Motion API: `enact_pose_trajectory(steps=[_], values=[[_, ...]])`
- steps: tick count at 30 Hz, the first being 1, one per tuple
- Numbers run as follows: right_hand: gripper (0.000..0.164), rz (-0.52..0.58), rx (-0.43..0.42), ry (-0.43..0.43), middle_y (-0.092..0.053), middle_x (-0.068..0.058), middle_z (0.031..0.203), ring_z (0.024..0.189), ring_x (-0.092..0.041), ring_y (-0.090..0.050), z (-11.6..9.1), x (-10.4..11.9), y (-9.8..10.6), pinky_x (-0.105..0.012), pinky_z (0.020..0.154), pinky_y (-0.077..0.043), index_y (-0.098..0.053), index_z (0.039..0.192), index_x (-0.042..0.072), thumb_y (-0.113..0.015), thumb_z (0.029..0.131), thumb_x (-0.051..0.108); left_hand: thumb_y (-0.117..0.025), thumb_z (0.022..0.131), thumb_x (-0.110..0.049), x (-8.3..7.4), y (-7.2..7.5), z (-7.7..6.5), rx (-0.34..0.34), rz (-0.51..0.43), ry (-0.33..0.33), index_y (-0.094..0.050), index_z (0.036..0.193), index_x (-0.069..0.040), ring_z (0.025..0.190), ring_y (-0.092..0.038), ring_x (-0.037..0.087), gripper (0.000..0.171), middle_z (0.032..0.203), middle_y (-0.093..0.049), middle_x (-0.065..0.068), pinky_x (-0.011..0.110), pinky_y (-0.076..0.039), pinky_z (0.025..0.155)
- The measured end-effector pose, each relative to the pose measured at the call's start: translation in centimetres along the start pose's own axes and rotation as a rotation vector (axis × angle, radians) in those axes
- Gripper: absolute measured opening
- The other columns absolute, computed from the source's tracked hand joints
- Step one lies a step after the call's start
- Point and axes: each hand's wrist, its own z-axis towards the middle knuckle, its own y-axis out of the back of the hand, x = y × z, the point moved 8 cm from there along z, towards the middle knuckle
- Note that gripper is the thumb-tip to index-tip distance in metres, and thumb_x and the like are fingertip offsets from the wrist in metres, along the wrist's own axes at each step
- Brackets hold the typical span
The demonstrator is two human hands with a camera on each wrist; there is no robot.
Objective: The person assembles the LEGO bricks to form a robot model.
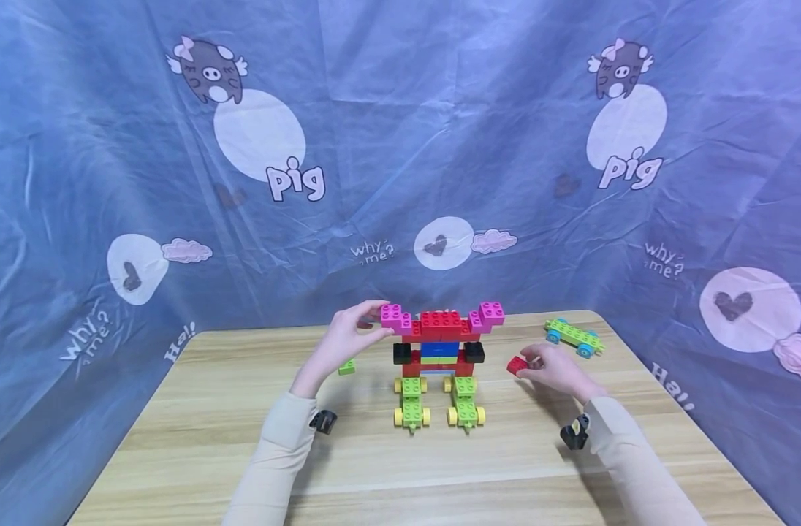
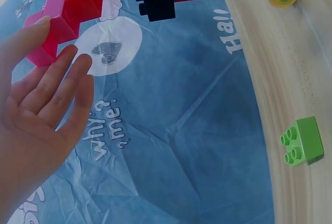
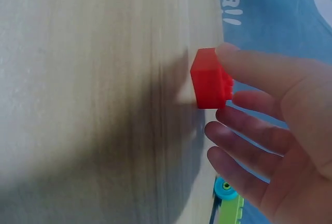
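A figure built of toy bricks stands upright on the table, with a red brick (image 1: 441, 320) at the top middle. My left hand (image 1: 348, 334) pinches the pink brick (image 1: 391, 315) at the figure's left end between thumb and fingers. Another pink brick (image 1: 492, 313) tops its right end. Black bricks (image 1: 474, 353) stick out at both sides, and two green wheeled bases (image 1: 411, 402) with yellow wheels form the feet. To the right of the figure, my right hand (image 1: 558, 370) holds a small red brick (image 3: 210, 81) between thumb and index finger, its other fingers spread.
A green brick (image 2: 305, 142) lies on the wooden table (image 1: 229, 438) behind my left wrist. Beyond my right hand stands a green wheeled base (image 1: 574, 335) with blue wheels. A blue printed cloth (image 1: 387, 146) hangs behind and around the table.
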Motion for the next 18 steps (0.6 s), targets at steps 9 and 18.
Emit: enact_pose_trajectory(steps=[9, 18], values=[[0.040, -0.022, -0.017, -0.013, -0.068, -0.010, 0.088, 0.075, -0.015, -0.060, -0.03, -0.16, -0.24, -0.030, 0.068, -0.052, -0.065, 0.105, -0.002, -0.075, 0.076, 0.022, -0.072, 0.082, -0.027, 0.22, -0.13, -0.04, -0.011, 0.004, 0.009, -0.059, 0.122, -0.016, 0.098, -0.066, 0.017, 0.044, 0.106, -0.070, 0.003, 0.032, -0.057, 0.083], [0.030, -0.043, 0.003, -0.035, -0.065, -0.002, 0.081, 0.070, -0.009, -0.053, 0.14, -0.53, -0.63, -0.025, 0.062, -0.044, -0.067, 0.099, 0.002, -0.074, 0.077, 0.021, -0.071, 0.082, -0.027, 0.35, -0.14, -0.04, -0.012, 0.015, 0.015, -0.059, 0.122, -0.016, 0.097, -0.066, 0.015, 0.043, 0.105, -0.070, 0.002, 0.028, -0.057, 0.081]])
